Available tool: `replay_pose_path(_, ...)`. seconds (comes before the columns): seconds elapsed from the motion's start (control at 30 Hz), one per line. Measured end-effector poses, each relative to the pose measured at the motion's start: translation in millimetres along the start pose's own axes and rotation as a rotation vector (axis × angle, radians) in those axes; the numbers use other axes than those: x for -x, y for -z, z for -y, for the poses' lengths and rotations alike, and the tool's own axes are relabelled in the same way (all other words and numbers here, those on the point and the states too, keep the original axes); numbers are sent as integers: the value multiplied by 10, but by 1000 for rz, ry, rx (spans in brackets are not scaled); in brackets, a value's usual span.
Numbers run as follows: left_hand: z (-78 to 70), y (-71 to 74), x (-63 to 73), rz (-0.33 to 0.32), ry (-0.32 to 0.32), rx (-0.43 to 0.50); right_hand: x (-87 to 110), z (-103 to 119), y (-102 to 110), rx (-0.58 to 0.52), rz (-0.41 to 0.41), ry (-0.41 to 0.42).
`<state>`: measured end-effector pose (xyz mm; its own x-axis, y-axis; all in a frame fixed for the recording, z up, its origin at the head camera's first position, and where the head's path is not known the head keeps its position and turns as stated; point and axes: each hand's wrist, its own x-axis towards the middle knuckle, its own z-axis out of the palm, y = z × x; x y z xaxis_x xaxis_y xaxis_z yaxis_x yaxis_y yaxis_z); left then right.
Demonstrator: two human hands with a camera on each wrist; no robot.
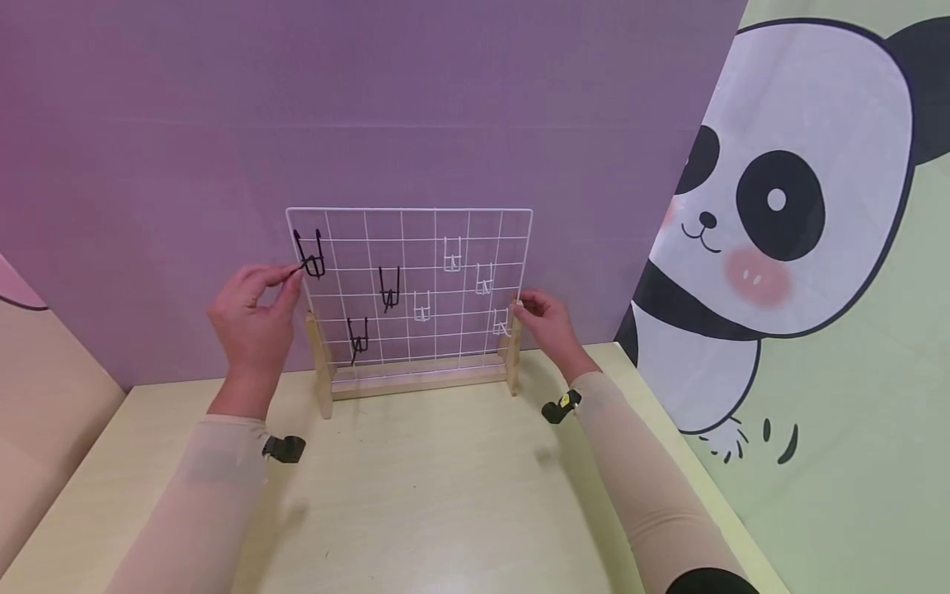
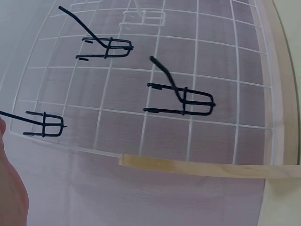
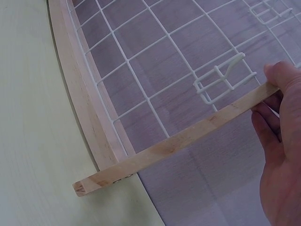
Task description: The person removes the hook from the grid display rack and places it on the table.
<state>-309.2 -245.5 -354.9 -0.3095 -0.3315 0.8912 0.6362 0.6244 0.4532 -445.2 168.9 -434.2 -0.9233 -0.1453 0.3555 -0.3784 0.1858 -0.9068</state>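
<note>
A white wire grid panel point(image 1: 371, 240) stands upright in a wooden stand point(image 1: 423, 381). My left hand point(image 1: 256, 322) is at the panel's upper left, pinching the arm of a black wire hook point(image 2: 44, 124) between thumb and fingertips. That hook is against the grid wires. Two more black hooks, one near the middle point(image 1: 390, 295) and one lower left point(image 1: 359, 340), hang on the panel. On the right side my right hand point(image 1: 547, 326) grips the top of the stand's wooden upright point(image 3: 174, 141) between thumb and fingers. Close to it hangs a white hook point(image 3: 218, 80).
Several white hooks, including one at the upper right point(image 1: 452, 257), hang on the grid's right half. The stand rests on a pale wooden table point(image 1: 430, 495). Behind it rises a purple backdrop point(image 1: 371, 99), with a panda print point(image 1: 779, 289) on the right.
</note>
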Motion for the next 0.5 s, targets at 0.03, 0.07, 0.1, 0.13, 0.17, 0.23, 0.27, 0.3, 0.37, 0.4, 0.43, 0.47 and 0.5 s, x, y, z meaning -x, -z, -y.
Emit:
replay_pose_path(0.03,-6,-7,-15,-4,0,-4,-1,0,-1,0,0,2)
replay_pose_path(0.07,-13,-13,-31,-7,-2,-7,-4,-2,-2,0,-1,8)
replay_pose_path(0.1,-19,-21,-46,-10,-2,-10,-6,-3,-2,-1,-2,7)
replay_pose_path(0.13,-29,-29,-61,-12,-1,-11,-6,-3,-2,-3,-3,5)
replay_pose_path(0.17,-41,-36,-77,-14,-1,-10,-9,-7,-1,-5,-3,4)
replay_pose_path(0.23,-61,-48,-108,-24,-3,1,-10,-10,-1,-4,-4,-3)
replay_pose_path(0.27,-70,-51,-121,-27,-5,7,-10,-10,-2,-3,-3,-6)
replay_pose_path(0.3,-79,-52,-133,-29,-8,11,-11,-11,-1,-2,-1,-8)
replay_pose_path(0.37,-95,-50,-154,-31,-16,17,-12,-12,0,3,2,-10)
replay_pose_path(0.4,-102,-48,-162,-31,-20,21,-12,-11,0,5,3,-10)
replay_pose_path(0.43,-109,-43,-168,-30,-21,24,-13,-12,0,4,5,-7)
replay_pose_path(0.47,-117,-37,-172,-26,-23,25,-15,-13,0,2,6,-5)
replay_pose_path(0.5,-123,-30,-175,-23,-24,26,-18,-14,-1,0,7,-2)
